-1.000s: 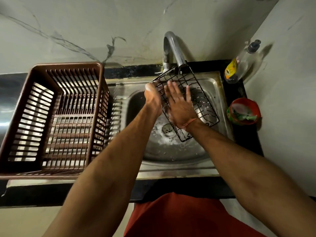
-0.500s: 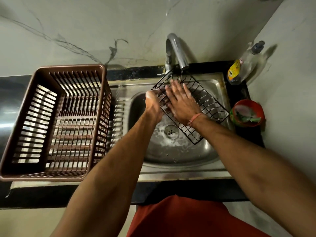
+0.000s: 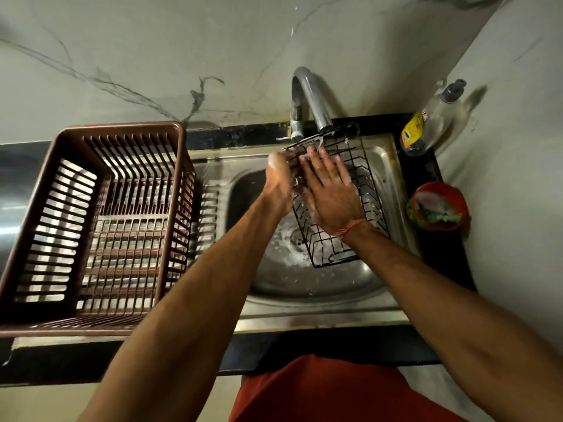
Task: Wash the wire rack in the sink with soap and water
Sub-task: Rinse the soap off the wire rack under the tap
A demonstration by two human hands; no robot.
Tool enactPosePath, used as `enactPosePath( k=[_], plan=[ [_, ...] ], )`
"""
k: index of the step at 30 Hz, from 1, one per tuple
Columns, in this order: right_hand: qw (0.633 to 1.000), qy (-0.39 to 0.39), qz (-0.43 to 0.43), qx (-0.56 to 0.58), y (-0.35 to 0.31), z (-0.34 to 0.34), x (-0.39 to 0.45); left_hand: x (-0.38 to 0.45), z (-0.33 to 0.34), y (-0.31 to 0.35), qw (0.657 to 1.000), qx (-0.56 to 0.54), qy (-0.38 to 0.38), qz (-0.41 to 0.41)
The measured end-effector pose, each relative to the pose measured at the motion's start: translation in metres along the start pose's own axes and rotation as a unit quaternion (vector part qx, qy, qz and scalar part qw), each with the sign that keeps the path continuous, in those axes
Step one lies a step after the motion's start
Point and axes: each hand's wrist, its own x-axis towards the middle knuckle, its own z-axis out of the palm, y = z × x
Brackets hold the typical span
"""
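A black wire rack [image 3: 367, 178] hangs tilted over the steel sink [image 3: 320, 287], its far end under the tap [image 3: 310, 99]. My left hand [image 3: 278, 181] grips the rack's left edge, fingers curled round the wires. Flat on the rack's wires lies my right hand [image 3: 330, 193], fingers straight and spread, with foam on it. White suds sit round the drain [image 3: 297, 240]. Whether water runs from the spout is hard to tell.
A brown slatted plastic basket [image 3: 91, 226] stands on the drainboard at the left. A clear bottle with a yellow label [image 3: 426, 129] stands in the back right corner. A red bowl holding a green scrubber [image 3: 438, 208] sits right of the sink. Marble wall behind.
The rack has swung from a diagonal lie to nearly straight along the sink, its near end moving left. My right hand has slid along the wires; the left keeps its grip.
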Motion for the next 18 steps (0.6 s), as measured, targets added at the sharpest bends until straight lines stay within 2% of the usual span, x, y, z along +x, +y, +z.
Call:
enactPosePath(
  k=[3,5,7,11,13,16,18],
  plan=[
    [0.992,0.023,0.115,0.038,0.000,0.001,0.001,0.000,0.007,0.002,1.000,0.008,-0.010,0.007],
    [0.989,0.018,0.140,0.042,-0.002,0.004,0.003,0.000,0.009,0.002,1.000,0.004,-0.004,-0.001],
    [0.991,-0.004,0.129,0.040,-0.012,0.010,0.006,-0.002,0.010,0.004,1.000,0.002,0.004,-0.014],
    [0.998,-0.045,-0.024,0.023,-0.010,0.015,0.008,0.001,0.001,0.006,0.998,0.054,0.027,-0.009],
    [0.996,-0.052,-0.066,0.026,0.005,0.013,0.009,0.003,-0.007,0.004,0.996,0.083,0.036,0.008],
    [0.997,-0.039,0.011,0.058,0.011,0.014,0.016,0.004,-0.009,-0.001,0.996,0.066,0.053,0.019],
    [0.996,-0.027,0.021,0.082,0.002,0.017,0.024,0.007,-0.008,-0.003,0.997,0.040,0.071,0.011]
  ],
)
